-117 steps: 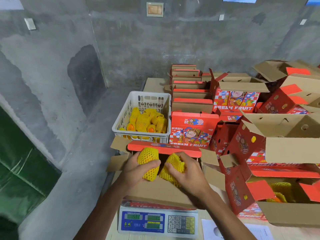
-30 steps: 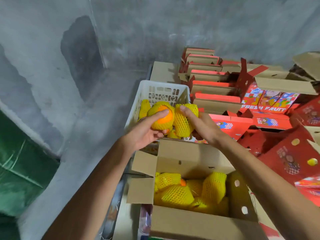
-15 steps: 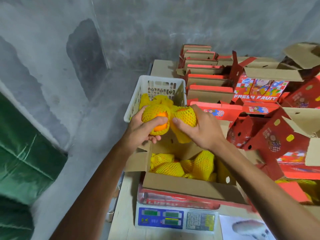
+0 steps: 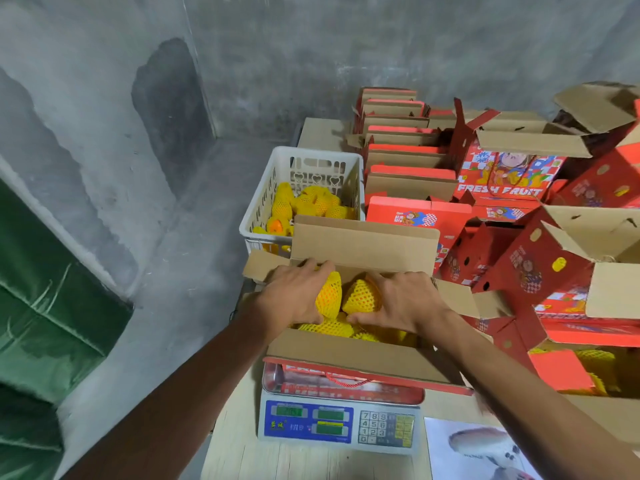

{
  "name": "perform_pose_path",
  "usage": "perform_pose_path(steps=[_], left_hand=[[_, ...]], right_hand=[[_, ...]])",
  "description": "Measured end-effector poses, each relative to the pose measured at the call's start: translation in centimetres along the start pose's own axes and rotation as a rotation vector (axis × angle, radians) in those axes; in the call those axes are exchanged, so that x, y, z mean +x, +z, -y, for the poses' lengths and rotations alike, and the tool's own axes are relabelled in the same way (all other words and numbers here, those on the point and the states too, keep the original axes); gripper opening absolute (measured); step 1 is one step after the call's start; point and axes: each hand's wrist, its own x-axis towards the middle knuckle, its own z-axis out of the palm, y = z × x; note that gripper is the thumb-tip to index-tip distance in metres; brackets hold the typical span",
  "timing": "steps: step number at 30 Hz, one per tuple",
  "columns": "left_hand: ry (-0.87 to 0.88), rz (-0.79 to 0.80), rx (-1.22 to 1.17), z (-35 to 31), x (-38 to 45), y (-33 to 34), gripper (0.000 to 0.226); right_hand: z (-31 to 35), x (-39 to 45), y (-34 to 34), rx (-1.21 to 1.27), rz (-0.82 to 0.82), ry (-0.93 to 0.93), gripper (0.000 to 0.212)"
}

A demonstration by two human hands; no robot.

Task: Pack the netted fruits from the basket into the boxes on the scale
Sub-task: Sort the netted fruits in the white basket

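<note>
An open cardboard box (image 4: 349, 356) stands on the scale (image 4: 341, 426), with several yellow-netted fruits inside. My left hand (image 4: 294, 294) grips one netted fruit (image 4: 329, 296) down in the box. My right hand (image 4: 403, 301) grips a second netted fruit (image 4: 360, 297) right beside it; the two fruits touch. Behind the box, the white plastic basket (image 4: 263, 202) holds several more netted fruits (image 4: 311, 202).
Stacks of flat and folded red "Fresh Fruit" boxes (image 4: 498, 181) crowd the table to the right and behind. An open red box with netted fruit (image 4: 588, 368) sits at the right. A printed sheet (image 4: 478, 448) lies beside the scale. A grey wall and green tarp (image 4: 41, 306) are left.
Both hands lifted a netted fruit each out of the basket, carried them back over the box and lowered them into it.
</note>
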Motion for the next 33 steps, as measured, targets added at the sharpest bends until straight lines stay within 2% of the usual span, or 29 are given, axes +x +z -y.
perform_pose_path(steps=[2,4,8,10,12,15,17,19,23,25,27,30,31,33], left_hand=[[-0.010,-0.004,-0.052,0.0,0.0,-0.3,0.105],[-0.010,-0.032,-0.082,0.3,0.1,-0.6,0.103],[-0.008,-0.299,-0.207,1.2,0.8,-1.1,0.054],[-0.003,-0.473,-0.322,2.1,1.4,-1.5,0.037],[0.008,-0.638,-0.404,3.3,2.3,-1.9,0.026],[-0.062,-0.798,-0.603,5.8,3.7,-1.8,0.032],[-0.142,-0.769,-0.763,8.0,4.6,-0.9,0.035],[-0.198,-0.663,-0.849,10.5,5.8,0.2,0.038],[-0.188,-0.496,-0.881,14.1,8.5,1.1,0.032],[-0.170,-0.446,-0.874,15.4,10.4,1.2,0.026],[-0.161,-0.393,-0.845,16.4,12.5,1.4,0.025],[-0.166,-0.303,-0.831,17.6,15.8,2.0,0.028],[-0.172,-0.267,-0.818,18.0,17.0,2.2,0.030],[-0.182,-0.181,-0.817,18.9,19.2,2.8,0.034]], right_hand=[[-0.2,0.0,0.0,0.043,0.008,0.027,0.101],[-0.2,0.3,-0.3,0.084,-0.012,0.047,0.087],[-0.4,2.1,-1.9,0.205,-0.118,0.069,0.044],[-0.6,3.7,-3.0,0.293,-0.199,0.066,0.032],[-0.9,5.5,-3.9,0.308,-0.265,0.054,0.029],[-1.4,8.6,-4.7,0.243,-0.254,0.102,0.041],[-1.6,10.7,-4.8,0.344,-0.190,0.195,0.048],[-2.1,13.0,-4.5,0.508,-0.090,0.300,0.049],[-3.6,18.2,-2.9,0.788,0.331,0.413,0.040],[-4.1,20.9,-1.3,0.864,0.476,0.438,0.037],[-4.3,23.3,0.7,0.832,0.579,0.408,0.026],[-4.1,26.6,4.5,0.778,0.644,0.378,0.009],[-3.9,27.7,5.8,0.737,0.681,0.357,0.017],[-3.4,29.7,8.0,0.589,0.805,0.293,0.046]])
